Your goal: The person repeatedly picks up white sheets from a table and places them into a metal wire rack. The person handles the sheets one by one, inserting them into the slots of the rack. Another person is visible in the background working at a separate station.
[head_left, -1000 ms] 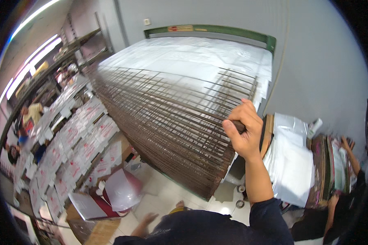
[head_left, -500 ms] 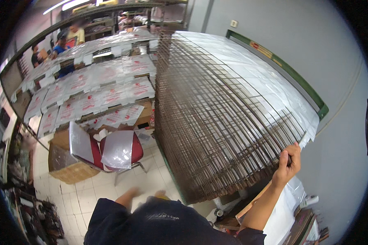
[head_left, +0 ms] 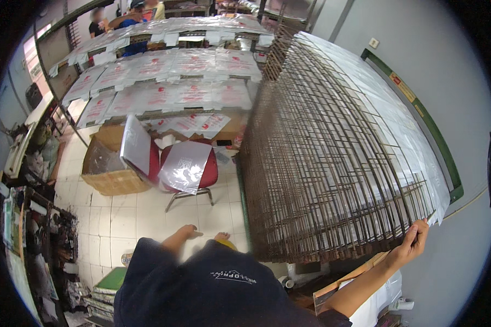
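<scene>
The stacked drying racks are thin wire mesh, dark, matt and rusty-looking, and the sheets lying along their top are glossy clear plastic. Below, the chair has smooth red upholstery under shiny plastic film, beside a matt brown cardboard box on pale glazed floor tiles.

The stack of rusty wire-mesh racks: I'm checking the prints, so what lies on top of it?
White plastic sheets cover the top rack of the stack; the right hand grips its corner. Lower racks' contents are hidden.
</scene>
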The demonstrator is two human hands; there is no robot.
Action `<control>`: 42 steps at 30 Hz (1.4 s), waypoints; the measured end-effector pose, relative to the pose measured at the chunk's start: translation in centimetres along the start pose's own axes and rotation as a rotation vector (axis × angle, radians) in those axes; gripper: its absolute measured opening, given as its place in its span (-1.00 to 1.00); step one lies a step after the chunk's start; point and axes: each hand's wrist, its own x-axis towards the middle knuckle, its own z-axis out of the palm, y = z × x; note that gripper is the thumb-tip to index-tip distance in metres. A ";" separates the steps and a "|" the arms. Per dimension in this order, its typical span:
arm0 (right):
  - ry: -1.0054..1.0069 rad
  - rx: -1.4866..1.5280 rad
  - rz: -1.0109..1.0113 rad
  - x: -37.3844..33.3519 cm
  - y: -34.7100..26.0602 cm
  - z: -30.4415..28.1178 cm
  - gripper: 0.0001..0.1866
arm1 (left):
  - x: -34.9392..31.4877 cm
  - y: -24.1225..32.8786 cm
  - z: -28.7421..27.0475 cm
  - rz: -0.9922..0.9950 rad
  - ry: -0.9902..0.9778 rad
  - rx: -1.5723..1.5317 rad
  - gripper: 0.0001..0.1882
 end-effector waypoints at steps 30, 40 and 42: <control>-0.009 0.025 -0.056 0.3 -0.3 0.0 -0.81 | -2.0 -0.7 -0.2 0.000 0.047 -0.003 -0.25; 0.037 0.036 0.043 -0.2 -0.2 0.4 -0.80 | -2.4 -2.4 -0.2 -0.030 0.048 -0.006 -0.25; 0.045 0.048 0.029 -0.3 0.1 0.7 -0.80 | -2.0 -3.2 0.1 -0.034 0.042 -0.026 -0.24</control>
